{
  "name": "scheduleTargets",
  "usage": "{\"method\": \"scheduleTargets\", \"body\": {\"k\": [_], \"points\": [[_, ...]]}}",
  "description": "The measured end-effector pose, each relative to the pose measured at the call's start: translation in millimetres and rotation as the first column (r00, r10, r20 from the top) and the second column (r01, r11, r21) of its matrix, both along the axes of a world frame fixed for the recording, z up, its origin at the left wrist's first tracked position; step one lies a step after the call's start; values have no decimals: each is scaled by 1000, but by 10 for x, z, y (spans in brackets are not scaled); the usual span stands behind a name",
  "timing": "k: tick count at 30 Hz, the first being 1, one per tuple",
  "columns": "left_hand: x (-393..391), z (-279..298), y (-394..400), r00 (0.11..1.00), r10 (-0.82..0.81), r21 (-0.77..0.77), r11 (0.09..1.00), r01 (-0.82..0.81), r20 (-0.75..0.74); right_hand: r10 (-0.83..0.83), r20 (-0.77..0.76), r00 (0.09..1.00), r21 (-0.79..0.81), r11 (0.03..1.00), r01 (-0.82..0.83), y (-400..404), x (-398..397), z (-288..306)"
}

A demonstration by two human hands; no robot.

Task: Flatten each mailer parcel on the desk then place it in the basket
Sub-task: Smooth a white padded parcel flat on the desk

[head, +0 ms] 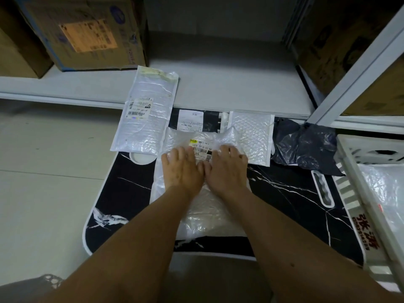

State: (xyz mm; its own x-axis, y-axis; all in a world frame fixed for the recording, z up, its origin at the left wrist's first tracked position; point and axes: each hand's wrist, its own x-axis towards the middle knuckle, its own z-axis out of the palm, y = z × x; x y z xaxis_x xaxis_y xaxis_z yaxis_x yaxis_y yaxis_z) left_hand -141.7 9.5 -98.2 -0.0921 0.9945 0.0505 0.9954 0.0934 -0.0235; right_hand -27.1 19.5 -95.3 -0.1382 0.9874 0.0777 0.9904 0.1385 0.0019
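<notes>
Hands flat, left hand and right hand pressing bubble mailer, basket at desk's right edge.

Dim, flat indoor light w/ soft shadows. Glare on the bubble mailers. Wide-angle bend at edges; cardboard boxes slightly blurred.

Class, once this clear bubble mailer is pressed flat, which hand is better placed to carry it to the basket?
Right hand: the white slatted basket stands at the desk's right edge, on that hand's side.
</notes>
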Motion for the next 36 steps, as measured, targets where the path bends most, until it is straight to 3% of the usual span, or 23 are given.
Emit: {"method": "scheduleTargets", "body": {"k": [7, 11, 22, 26, 36], "points": [[-56, -120, 69, 990, 34, -233, 973, -2, 134, 3, -181, 983, -268, 962, -53, 65, 47, -50], [-71, -117, 82, 992, 30, -279, 960, 5, 121, 26, -159, 987, -325, 942, -77, 115, 81, -66], [-87, 27, 102, 998, -13, -324, 946, 35, 69, 15, -143, 990, -319, 946, -60, 124, 71, -14], [-60, 240, -11, 997, -60, -300, 951, 73, 51, -30, -225, 974, -187, 982, -13, -62, 92, 71], [187, 153, -1213, 964, 24, -215, 976, 34, 263, -63, -199, 978, -179, 984, 27, -1230, 83, 169]]}}
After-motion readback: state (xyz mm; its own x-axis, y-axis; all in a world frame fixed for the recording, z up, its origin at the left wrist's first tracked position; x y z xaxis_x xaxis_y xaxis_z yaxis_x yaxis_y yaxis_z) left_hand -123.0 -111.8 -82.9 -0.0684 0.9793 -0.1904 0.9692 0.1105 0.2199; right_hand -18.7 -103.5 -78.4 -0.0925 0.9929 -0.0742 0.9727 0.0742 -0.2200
